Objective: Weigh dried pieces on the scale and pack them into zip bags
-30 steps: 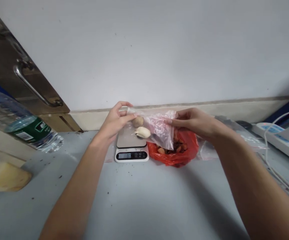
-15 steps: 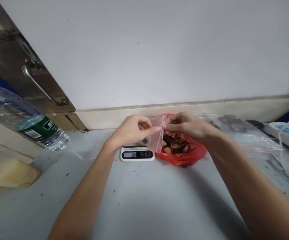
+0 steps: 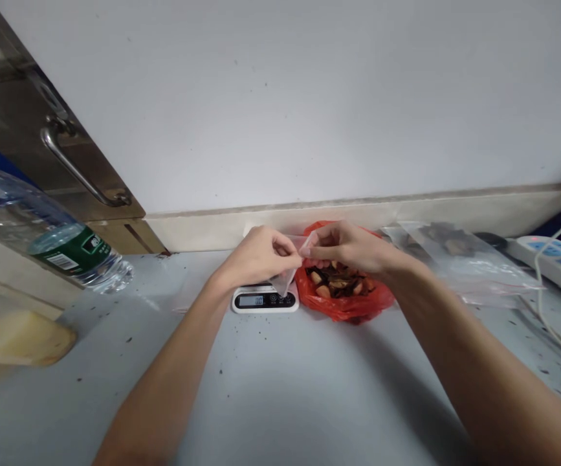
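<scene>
A clear zip bag (image 3: 287, 275) hangs between my hands, over the right part of a small white digital scale (image 3: 264, 309). My left hand (image 3: 263, 255) pinches the bag's edge between thumb and fingers. The fingertips of my right hand (image 3: 345, 246) close on the same edge, almost touching the left ones. Under and beside my right hand sits a red plastic bag (image 3: 343, 310), its mouth open on dried brown slices (image 3: 341, 283). The scale's display is lit, its digits hard to read; its weighing plate is mostly hidden by my left hand.
Filled zip bags (image 3: 455, 252) lie at the right, near a white device (image 3: 552, 262) with a cable (image 3: 539, 304). A large water bottle (image 3: 74, 249) and a plastic container (image 3: 22, 336) are at the left. A wall (image 3: 285, 129) rises behind the table.
Both hands have shifted slightly left with the zip bag, which now hangs in front of the scale's buttons. Its zip edge is turned and no longer spread flat toward me.
</scene>
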A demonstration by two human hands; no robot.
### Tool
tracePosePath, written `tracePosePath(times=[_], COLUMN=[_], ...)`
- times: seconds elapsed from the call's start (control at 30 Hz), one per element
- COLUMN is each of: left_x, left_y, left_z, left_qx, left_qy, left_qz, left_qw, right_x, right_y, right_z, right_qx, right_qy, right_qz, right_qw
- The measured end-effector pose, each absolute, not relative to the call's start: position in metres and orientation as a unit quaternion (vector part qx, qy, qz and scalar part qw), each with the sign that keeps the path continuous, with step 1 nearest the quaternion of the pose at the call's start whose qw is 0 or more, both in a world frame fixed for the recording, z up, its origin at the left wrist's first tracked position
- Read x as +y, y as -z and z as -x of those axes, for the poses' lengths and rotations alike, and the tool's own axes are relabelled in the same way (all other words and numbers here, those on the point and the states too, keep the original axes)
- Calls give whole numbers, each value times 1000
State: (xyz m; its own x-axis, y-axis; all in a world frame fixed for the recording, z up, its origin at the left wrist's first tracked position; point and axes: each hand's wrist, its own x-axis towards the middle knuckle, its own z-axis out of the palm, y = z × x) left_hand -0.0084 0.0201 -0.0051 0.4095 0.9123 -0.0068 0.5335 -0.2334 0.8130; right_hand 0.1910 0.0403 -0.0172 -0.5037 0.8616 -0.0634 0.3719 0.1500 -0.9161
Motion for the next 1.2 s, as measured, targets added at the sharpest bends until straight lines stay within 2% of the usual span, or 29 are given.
tracePosePath(times=[0.17,0.27,0.33,0.47,0.63,0.83,0.97,1.1,1.2], left_x=[22,25,25,25,25,33,36,39,41], left_y=[0,1,4,9,13,15,13,14,18], left_z=[11,11,8,3,8,17,23,30,32], left_qx=[542,561,552,537,534,538,547,577,566], left_qy=[-291,-352,-371,-355,-273,-301,-322,-381,-397], left_qz=[-721,-712,-718,-732,-761,-754,-744,-689,-640], left_qw=[319,232,205,223,249,226,206,217,335], right_x=[38,37,36,33,29,29,31,32,31], right_y=[11,12,14,15,14,15,14,11,8], right_z=[-195,-190,-184,-173,-171,-175,-180,-192,-199], right_qx=[-715,-688,-699,-735,-729,-751,-776,-797,-803], right_qy=[-420,-274,-203,-247,-289,-263,-241,-259,-287], right_qz=[512,586,576,544,548,554,552,487,403], right_qw=[224,328,372,321,291,246,185,245,332])
